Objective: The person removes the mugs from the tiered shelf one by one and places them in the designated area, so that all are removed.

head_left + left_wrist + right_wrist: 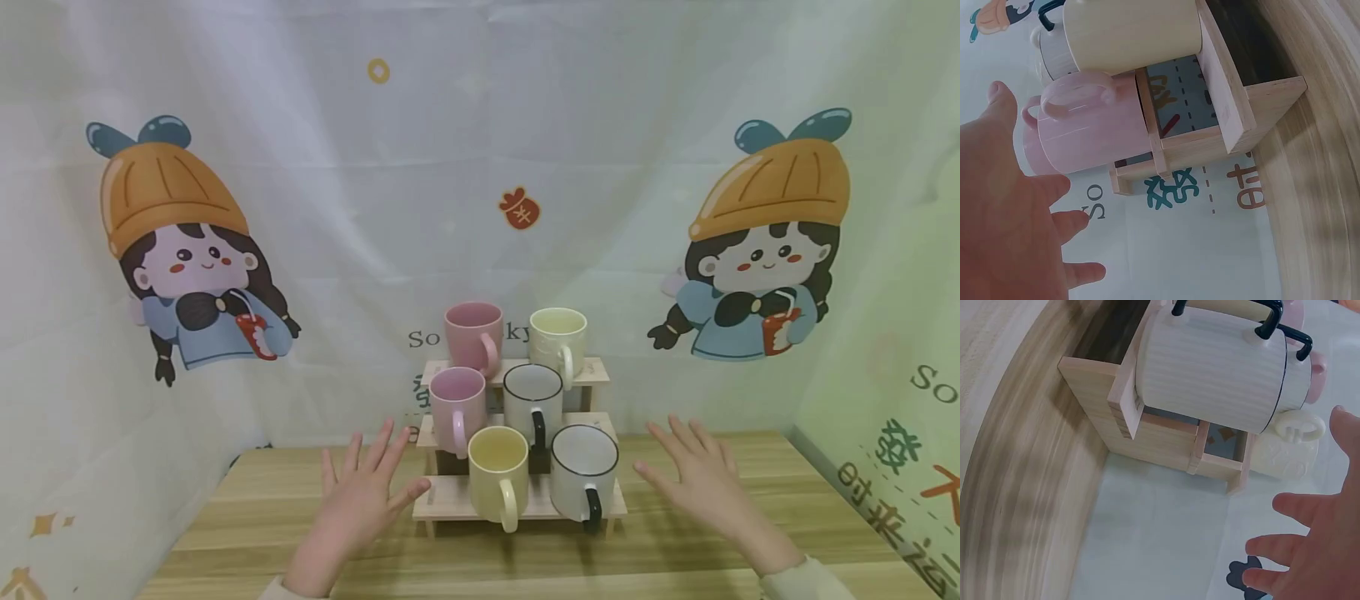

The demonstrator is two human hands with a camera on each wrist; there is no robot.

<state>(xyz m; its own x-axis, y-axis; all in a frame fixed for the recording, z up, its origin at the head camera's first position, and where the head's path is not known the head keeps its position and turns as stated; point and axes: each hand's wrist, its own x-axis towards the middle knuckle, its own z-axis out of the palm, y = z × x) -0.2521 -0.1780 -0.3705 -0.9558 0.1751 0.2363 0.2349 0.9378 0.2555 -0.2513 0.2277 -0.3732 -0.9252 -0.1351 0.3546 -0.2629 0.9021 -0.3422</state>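
A three-step wooden rack (442,498) bears two mugs on each step. On the top step are a dark pink mug (472,333) and a cream mug (557,337). The middle step holds a light pink mug (456,408) and a white mug with black rim and handle (531,400). A yellow mug (495,471) and a larger white mug with black rim and handle (581,467) stand in front. My left hand (363,492) is left of the rack, fingers spread, holding nothing. To the right of it, my right hand (697,479) also has its fingers spread and holds nothing.
The rack stands on a wood-grain table (247,517). Behind it hangs a pale printed cloth (480,125) with cartoon figures and lettering. More of this cloth (885,333) lines the right side, and the left side is covered likewise.
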